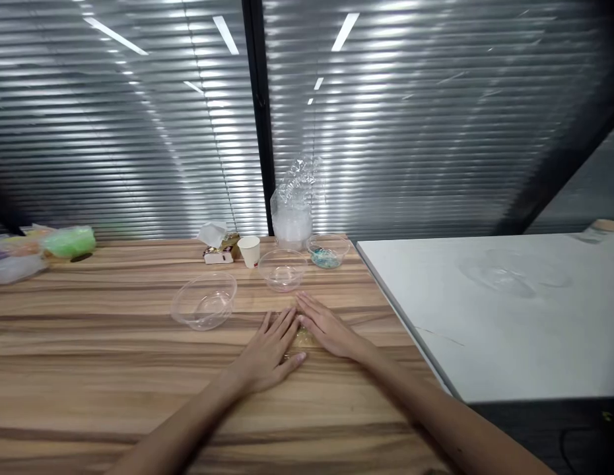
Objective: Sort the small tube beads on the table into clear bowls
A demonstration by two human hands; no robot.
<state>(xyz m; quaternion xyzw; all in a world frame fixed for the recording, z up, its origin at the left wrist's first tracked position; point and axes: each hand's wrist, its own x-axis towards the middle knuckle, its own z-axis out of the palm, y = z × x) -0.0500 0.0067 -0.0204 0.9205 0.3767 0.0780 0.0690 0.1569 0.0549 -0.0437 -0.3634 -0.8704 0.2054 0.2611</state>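
Spreading flat on the brown wood-grain table (113, 369), my left hand (270, 353) has its thumb wide; my right hand (331, 332) is extended, fingers close together. Between them lies a small patch of shiny gold bits (303, 337); I cannot tell what my palms cover. Just beyond stands a clear round plastic bowl (268, 274).
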